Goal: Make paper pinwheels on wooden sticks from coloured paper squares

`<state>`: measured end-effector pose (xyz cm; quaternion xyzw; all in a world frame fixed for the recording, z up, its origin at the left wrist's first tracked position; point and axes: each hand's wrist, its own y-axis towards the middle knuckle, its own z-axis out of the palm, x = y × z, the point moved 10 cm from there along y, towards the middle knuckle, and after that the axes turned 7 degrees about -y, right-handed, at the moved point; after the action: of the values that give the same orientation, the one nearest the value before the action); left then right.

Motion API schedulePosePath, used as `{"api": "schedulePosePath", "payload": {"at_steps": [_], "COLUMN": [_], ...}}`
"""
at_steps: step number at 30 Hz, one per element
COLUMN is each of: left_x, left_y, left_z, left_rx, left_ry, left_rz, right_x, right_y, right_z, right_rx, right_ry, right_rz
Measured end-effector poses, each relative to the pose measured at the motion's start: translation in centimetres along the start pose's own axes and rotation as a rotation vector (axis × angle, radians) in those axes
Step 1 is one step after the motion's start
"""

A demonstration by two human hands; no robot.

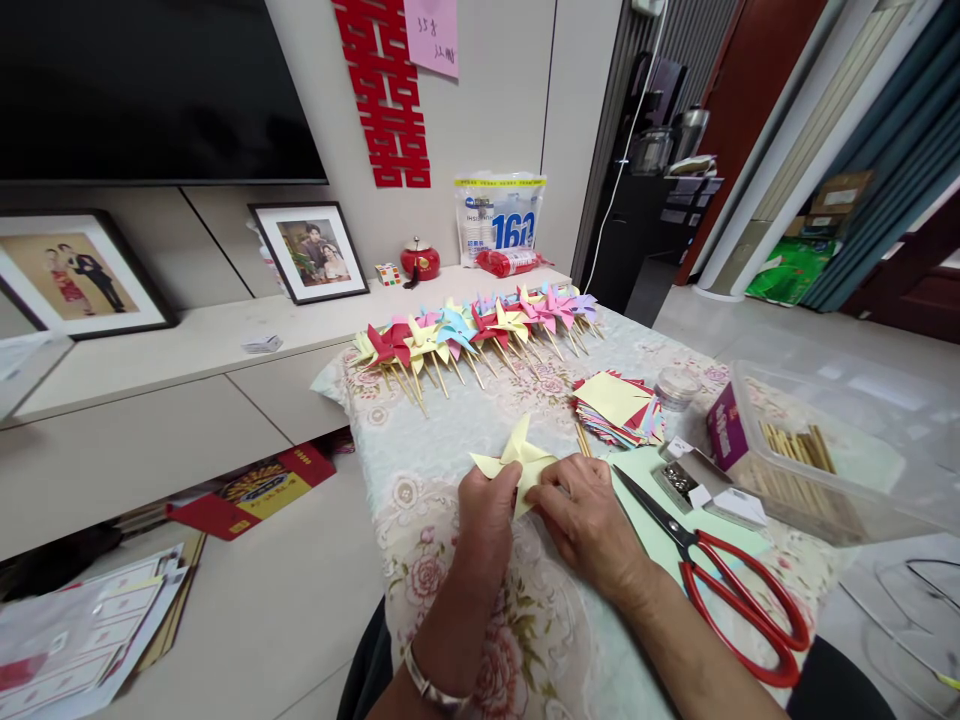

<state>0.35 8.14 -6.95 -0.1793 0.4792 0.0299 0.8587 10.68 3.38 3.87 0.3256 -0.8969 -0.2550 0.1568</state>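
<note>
A pale yellow paper pinwheel (519,447) is held between both hands above the flowered tablecloth. My left hand (486,505) pinches it near the middle, thumb on top. With curled fingers, my right hand (581,510) grips its right side; the fingertips are partly hidden. Red-handled scissors (694,545) lie just right of my right hand on a light green sheet (637,475). Beyond the hands is a stack of coloured paper squares (616,403), yellow on top. Finished pinwheels (454,335) on sticks lie in a row along the far side.
Right of the scissors stands a clear plastic box (795,500) of wooden sticks, beside a small open box of metal pins (679,482). A round clear container (677,385) sits behind the paper stack. The TV cabinet (202,345) borders the table at left.
</note>
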Motion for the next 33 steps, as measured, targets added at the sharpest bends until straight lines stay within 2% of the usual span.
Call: {"api": "schedulePosePath", "payload": {"at_steps": [10, 16, 26, 30, 33], "left_x": [-0.5, -0.9, -0.9, -0.8, -0.5], "left_y": [-0.6, -1.0, -1.1, -1.0, -1.0], "left_z": [0.7, 0.9, 1.0, 1.1, 1.3], "left_rx": [0.037, 0.014, 0.019, 0.043, 0.072], "left_ry": [-0.052, -0.057, -0.059, -0.115, -0.137], "left_rz": [-0.001, -0.034, -0.06, -0.04, -0.065], "right_x": [-1.0, -1.7, -2.1, -2.0, -3.1], "right_y": [-0.3, -0.4, -0.4, -0.4, -0.7], "right_z": [0.0, 0.4, 0.6, -0.1, -1.1], "right_rx": [-0.018, 0.006, 0.013, -0.046, -0.158], "right_ry": [0.113, 0.142, 0.171, 0.238, 0.3], "right_rz": [0.079, 0.14, 0.165, 0.152, 0.221]}}
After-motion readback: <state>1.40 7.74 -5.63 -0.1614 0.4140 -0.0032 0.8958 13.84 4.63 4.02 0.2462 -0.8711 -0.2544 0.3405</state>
